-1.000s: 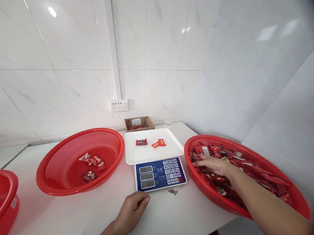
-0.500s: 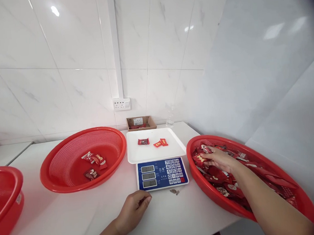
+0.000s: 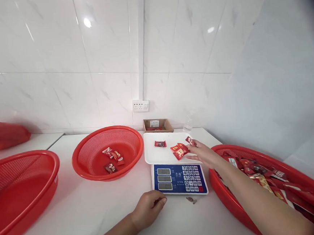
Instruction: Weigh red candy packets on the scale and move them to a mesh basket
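Note:
My right hand (image 3: 203,154) reaches over the white tray (image 3: 153,157) of a weighing scale (image 3: 179,179). A small dark-red wrapped snack (image 3: 190,141) is at its upper fingers, while thumb and forefinger stand apart. Just left of the fingertips, a red-and-yellow snack packet (image 3: 179,153) lies against other red packets on the tray. A darker red packet (image 3: 160,144) sits apart, farther left. My left hand (image 3: 150,209), loosely curled with nothing visible in it, rests on the table by the scale's front left corner.
At right stands a red basket (image 3: 216,181) full of wrapped snacks. Left of the scale, another red basket (image 3: 81,170) holds several packets; a third basket (image 3: 49,187) is farther left. Behind the tray are a cardboard box (image 3: 170,125) and a clear bottle (image 3: 188,124). A small scrap (image 3: 191,200) lies in front.
My right hand has moved from the right basket to the tray, bringing snack packets. The red-and-yellow one now lies on the tray. The view has turned left; my left hand stays by the scale.

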Demonstrator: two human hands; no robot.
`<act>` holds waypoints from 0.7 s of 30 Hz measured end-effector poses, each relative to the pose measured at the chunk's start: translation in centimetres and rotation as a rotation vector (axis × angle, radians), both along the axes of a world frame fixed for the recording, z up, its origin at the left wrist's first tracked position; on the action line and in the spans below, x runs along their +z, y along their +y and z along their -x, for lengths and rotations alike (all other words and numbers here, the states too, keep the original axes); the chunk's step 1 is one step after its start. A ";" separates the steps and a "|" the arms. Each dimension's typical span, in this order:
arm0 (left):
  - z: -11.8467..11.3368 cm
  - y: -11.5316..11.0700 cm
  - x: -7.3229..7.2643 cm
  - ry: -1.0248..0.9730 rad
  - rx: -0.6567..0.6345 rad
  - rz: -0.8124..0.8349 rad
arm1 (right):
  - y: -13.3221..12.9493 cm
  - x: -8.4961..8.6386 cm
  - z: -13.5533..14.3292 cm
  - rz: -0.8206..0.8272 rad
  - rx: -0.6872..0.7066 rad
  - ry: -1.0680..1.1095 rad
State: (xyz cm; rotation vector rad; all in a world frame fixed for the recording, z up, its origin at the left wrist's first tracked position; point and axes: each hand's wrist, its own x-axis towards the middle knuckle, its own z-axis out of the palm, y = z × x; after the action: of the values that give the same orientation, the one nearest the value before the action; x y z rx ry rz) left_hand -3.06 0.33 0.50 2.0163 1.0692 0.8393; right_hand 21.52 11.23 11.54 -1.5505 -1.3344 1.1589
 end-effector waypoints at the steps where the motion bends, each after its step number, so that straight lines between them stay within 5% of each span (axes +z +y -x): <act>1: 0.0 0.0 0.0 0.001 0.004 -0.002 | 0.4 -0.1 0.5 0.003 0.000 -0.097; 7: 0.1 0.0 0.1 0.007 -0.012 -0.030 | 1.9 -0.7 0.1 -0.040 -0.062 -0.418; 14: 0.1 -0.1 0.2 0.031 -0.040 -0.012 | 1.5 -1.5 -0.4 -0.054 0.127 -0.632; 21: 0.0 -0.1 0.2 0.027 -0.032 -0.009 | 2.5 -2.7 1.1 -0.141 0.158 -0.781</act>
State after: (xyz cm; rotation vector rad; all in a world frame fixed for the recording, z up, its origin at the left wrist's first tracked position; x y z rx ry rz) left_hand -3.10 0.21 0.65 2.0524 1.0472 0.8035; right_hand 20.43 13.75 8.81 -1.8998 -2.0140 0.5159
